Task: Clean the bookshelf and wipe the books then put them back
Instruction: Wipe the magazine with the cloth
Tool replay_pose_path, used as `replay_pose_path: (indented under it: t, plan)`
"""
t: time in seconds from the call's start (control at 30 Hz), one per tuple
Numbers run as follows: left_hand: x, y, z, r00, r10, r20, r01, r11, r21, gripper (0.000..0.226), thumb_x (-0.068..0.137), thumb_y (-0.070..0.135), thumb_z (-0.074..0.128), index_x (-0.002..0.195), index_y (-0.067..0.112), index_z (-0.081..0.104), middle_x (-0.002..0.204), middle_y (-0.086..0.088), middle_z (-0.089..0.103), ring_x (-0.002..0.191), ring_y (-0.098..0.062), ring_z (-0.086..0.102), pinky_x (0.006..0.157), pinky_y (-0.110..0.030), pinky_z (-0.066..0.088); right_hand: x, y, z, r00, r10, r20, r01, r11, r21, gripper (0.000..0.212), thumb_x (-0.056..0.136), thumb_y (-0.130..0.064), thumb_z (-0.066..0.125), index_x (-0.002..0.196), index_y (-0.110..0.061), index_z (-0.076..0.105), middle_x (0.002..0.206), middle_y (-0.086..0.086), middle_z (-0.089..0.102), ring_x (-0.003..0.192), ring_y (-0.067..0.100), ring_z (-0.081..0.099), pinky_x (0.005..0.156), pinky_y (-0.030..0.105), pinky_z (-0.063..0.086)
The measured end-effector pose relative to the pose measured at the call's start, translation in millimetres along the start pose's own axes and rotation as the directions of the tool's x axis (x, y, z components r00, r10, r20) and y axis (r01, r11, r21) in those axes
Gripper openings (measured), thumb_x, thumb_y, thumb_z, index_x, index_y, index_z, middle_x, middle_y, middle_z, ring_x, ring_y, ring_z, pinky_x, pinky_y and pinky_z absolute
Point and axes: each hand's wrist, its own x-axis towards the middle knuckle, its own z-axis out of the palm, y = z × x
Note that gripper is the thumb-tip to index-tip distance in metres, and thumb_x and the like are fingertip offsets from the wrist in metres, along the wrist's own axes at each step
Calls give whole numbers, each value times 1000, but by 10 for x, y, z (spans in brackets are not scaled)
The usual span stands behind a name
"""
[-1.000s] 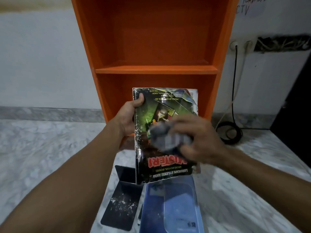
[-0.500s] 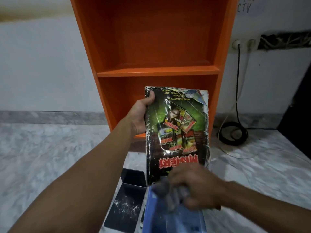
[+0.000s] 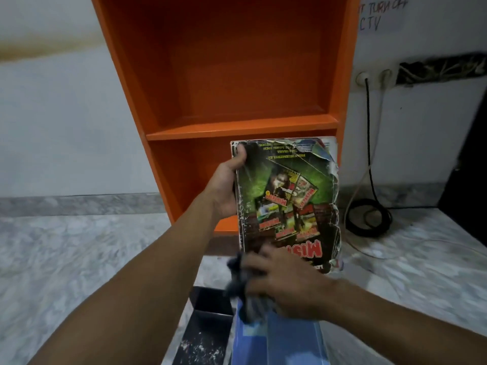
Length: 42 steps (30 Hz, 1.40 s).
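Marble floor [image 3: 79, 259] and the orange bookshelf [image 3: 237, 125] are filling my view. I am holding the worn book [image 3: 284, 201] upright in front of the lower shelf, my left hand [image 3: 226, 188] gripping its spine edge, thumb over the cover. My right hand [image 3: 284, 280], bunching the dark cloth [image 3: 242, 293], is now sweeping the bottom corner, having come down from mid-cover, so this face is looking nearly wiped.

Left hand [image 3: 224, 191] grips worn book [image 3: 286, 204] — right hand [image 3: 287, 285] presses cloth [image 3: 243, 293] on cover.
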Motion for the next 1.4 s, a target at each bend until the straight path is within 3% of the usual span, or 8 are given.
replay_pose_path:
  t: [0.13, 0.4, 0.5, 0.67, 0.8, 0.9, 1.13, 1.4]
  plan:
    - [38, -3, -336, 1000, -3, 16, 4, 1000, -22, 60, 94, 58, 47, 120, 6, 65, 113, -16, 69, 107, -36, 64, 105, -54, 42, 49, -68, -93, 965, 106, 239, -175, 942, 287, 32, 69, -19, 63, 99, -25, 71, 103, -7, 54, 87, 11, 48, 69, 26, 35]
    - [-7, -21, -573, 995, -43, 90, 54, 991, -120, 57, 91, 59, 49, 109, 7, 67, 104, -16, 69, 94, -32, 66, 92, -44, 50, 593, 608, -1023, 722, 483, -495, -408, 875, 259, 43, 68, -19, 57, 111, -18, 62, 115, 4, 47, 106, 21, 47, 83, 42, 46]
    - [-40, 68, -457, 992, -28, 122, 45, 989, -140, 58, 92, 58, 47, 107, 5, 66, 102, -16, 66, 91, -32, 64, 86, -41, 51, 405, 528, -670, 804, 382, -455, -443, 896, -31, 48, 66, -24, 68, 112, -27, 58, 124, 9, 45, 111, 29, 44, 86, 49, 46]
    - [-116, 210, -524, 999, 28, -27, -30, 998, -62, 70, 84, 61, 57, 124, 4, 64, 120, -19, 67, 114, -40, 62, 104, -56, 42, -252, 18, 184, 957, -99, 274, 132, 986, -103, 36, 83, -32, 65, 115, -42, 53, 101, -10, 53, 91, 11, 52, 71, 26, 48]
    - [-183, 342, -476, 979, 88, -182, -98, 994, -48, 65, 92, 59, 52, 129, 6, 60, 125, -18, 65, 110, -40, 65, 98, -57, 47, -154, 102, -266, 981, 170, -91, -155, 976, 152, 39, 68, -28, 58, 105, -39, 49, 93, -12, 46, 80, 10, 49, 60, 22, 38]
    - [-240, 405, -195, 966, 101, -239, -114, 993, -40, 53, 94, 51, 54, 117, 4, 65, 104, -12, 74, 90, -30, 71, 81, -45, 57, 111, 184, -565, 766, 500, -405, -335, 848, 412, 33, 71, -20, 62, 94, -37, 45, 94, -13, 45, 80, 4, 48, 61, 29, 43]
    - [-224, 475, 621, 971, 119, -206, -131, 990, -46, 41, 95, 37, 60, 111, -1, 66, 104, -17, 74, 97, -34, 71, 87, -49, 56, 270, 152, -561, 673, 725, -147, -623, 663, 416, 90, 71, -30, 69, 143, -37, 15, 121, -5, 37, 105, 17, 44, 78, 30, 42]
    - [-203, 339, 119, 948, 98, -304, -20, 968, 250, 99, 57, 75, 77, 126, 7, 56, 115, -13, 71, 102, -30, 69, 85, -54, 55, 39, 405, -1105, 505, 858, 94, -285, 63, 956, 36, 82, 1, 69, 110, -19, 58, 96, 12, 72, 77, 28, 72, 65, 36, 57]
